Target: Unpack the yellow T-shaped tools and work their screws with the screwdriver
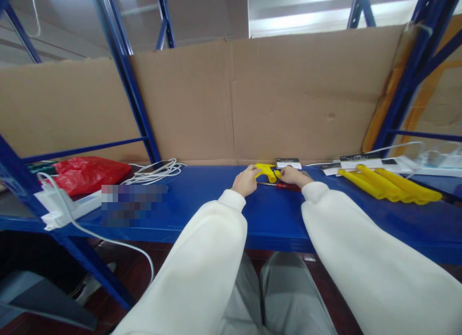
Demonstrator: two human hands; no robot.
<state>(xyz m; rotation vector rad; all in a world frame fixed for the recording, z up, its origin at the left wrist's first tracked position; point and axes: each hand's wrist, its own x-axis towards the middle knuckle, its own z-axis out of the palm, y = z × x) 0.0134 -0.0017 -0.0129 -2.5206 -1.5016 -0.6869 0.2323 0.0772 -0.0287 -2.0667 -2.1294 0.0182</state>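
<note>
My left hand point(246, 181) is closed on the left end of a yellow branched plastic part point(266, 170) above the blue tabletop. Close by on the right, my right hand point(291, 175) has its fingers bent together beside a small yellow piece point(277, 174). What those fingertips hold is too small to make out. Under the right hand lies a screwdriver point(288, 186) with a red handle, its thin shaft pointing left. Behind the hands is a small black-and-white card point(288, 163).
Several yellow tubes point(393, 185) lie on the right, by black-and-white packets point(361, 162). To the left are a red plastic bag point(92, 173), a coiled white cable point(162, 173) and a white power strip point(84, 205). Cardboard point(274, 99) closes off the back between blue posts.
</note>
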